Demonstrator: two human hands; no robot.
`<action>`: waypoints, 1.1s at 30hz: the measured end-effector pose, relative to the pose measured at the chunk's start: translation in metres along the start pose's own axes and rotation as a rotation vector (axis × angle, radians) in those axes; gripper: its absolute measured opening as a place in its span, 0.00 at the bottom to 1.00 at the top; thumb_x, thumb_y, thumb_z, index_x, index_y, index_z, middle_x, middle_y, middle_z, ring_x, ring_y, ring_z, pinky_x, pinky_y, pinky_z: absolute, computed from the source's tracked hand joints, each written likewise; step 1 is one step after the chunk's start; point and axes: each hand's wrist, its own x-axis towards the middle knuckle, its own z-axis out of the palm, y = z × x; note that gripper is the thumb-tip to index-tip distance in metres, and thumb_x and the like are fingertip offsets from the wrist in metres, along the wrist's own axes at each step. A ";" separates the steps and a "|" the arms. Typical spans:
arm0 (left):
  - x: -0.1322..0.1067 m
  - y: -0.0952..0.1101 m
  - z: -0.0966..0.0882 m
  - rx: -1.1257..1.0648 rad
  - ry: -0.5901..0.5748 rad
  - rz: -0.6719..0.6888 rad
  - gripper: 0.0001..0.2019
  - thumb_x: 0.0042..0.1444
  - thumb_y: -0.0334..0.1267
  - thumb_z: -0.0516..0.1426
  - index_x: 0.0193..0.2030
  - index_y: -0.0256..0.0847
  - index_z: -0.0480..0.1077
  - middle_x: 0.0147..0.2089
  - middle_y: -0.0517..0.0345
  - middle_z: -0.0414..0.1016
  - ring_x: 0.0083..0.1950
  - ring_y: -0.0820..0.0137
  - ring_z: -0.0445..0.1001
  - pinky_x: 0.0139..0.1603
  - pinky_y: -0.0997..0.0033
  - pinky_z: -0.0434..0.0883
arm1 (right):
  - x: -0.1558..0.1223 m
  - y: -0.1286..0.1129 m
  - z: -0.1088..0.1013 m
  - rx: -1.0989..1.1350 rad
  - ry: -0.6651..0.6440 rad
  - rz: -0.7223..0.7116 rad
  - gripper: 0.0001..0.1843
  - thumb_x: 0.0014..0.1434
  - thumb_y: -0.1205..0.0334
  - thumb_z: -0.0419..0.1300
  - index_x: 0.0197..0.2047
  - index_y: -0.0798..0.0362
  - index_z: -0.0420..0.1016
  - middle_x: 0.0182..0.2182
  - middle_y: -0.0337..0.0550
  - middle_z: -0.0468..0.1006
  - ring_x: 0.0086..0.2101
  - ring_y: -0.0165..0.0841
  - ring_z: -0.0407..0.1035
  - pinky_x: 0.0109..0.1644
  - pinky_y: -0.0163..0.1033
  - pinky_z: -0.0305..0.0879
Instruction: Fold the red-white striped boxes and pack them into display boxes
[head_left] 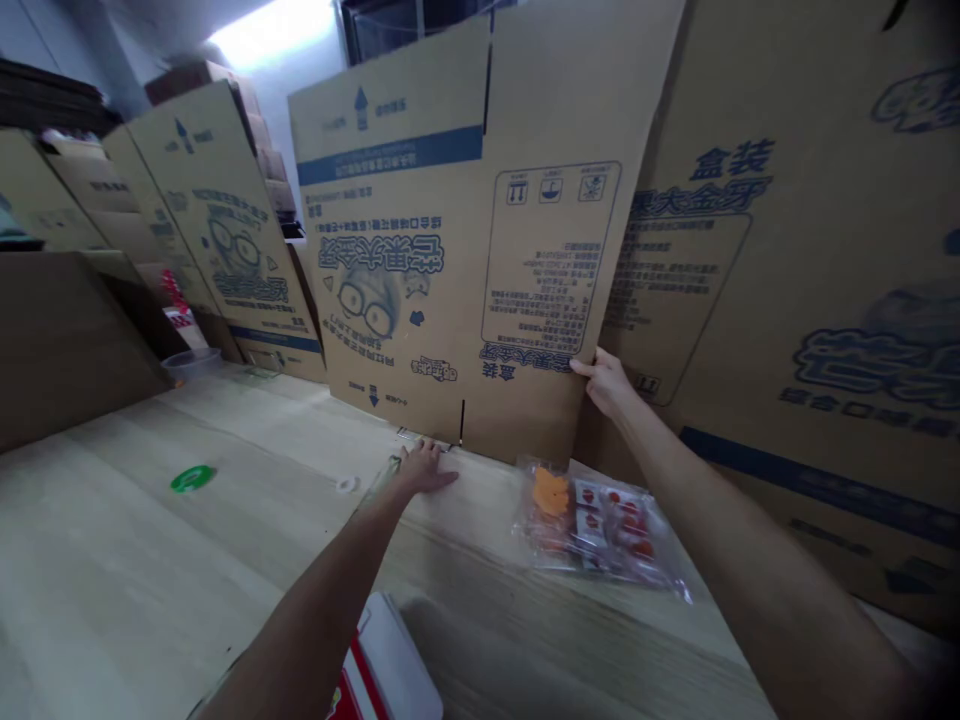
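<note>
A large flattened cardboard box (450, 250) with blue print stands upside down on its edge on the wooden table (135, 560). My right hand (606, 383) is closed on its right edge, about two thirds of the way down. My left hand (424, 467) lies flat, fingers stretched out, on the table at the box's bottom edge near a slit. A clear plastic bag (600, 525) of small red and orange packets lies on the table just right of my left hand.
More flattened boxes (810, 300) lean behind and to the right, and others (225, 230) at the back left. A green tape roll (192, 478) and a small white ring (346, 485) lie on the table. A red and white object (390, 665) sits near the front edge.
</note>
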 end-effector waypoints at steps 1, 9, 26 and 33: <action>-0.004 0.001 0.000 0.002 0.011 0.001 0.36 0.52 0.64 0.49 0.59 0.39 0.62 0.66 0.39 0.57 0.69 0.49 0.51 0.62 0.34 0.52 | -0.002 -0.001 0.000 -0.004 -0.005 0.004 0.18 0.36 0.68 0.66 0.35 0.49 0.75 0.35 0.36 0.81 0.40 0.36 0.73 0.53 0.45 0.65; -0.020 0.010 0.008 0.018 0.029 -0.010 0.36 0.53 0.64 0.48 0.60 0.40 0.62 0.65 0.39 0.58 0.69 0.47 0.51 0.62 0.38 0.55 | -0.010 -0.004 -0.006 0.015 0.022 0.028 0.19 0.34 0.69 0.66 0.35 0.49 0.76 0.34 0.36 0.81 0.40 0.35 0.73 0.53 0.44 0.65; -0.027 0.022 0.007 0.033 -0.005 -0.027 0.38 0.54 0.65 0.47 0.64 0.40 0.59 0.68 0.38 0.55 0.70 0.46 0.48 0.63 0.33 0.49 | -0.006 0.003 -0.001 -0.070 0.158 0.072 0.18 0.31 0.69 0.68 0.31 0.51 0.76 0.31 0.36 0.81 0.35 0.35 0.73 0.47 0.44 0.68; -0.027 0.020 0.006 0.020 -0.004 -0.027 0.39 0.52 0.65 0.48 0.64 0.40 0.57 0.68 0.38 0.54 0.70 0.47 0.48 0.64 0.32 0.47 | -0.006 -0.002 -0.001 -0.076 0.147 0.057 0.18 0.33 0.69 0.68 0.32 0.52 0.76 0.32 0.37 0.82 0.36 0.36 0.74 0.48 0.44 0.68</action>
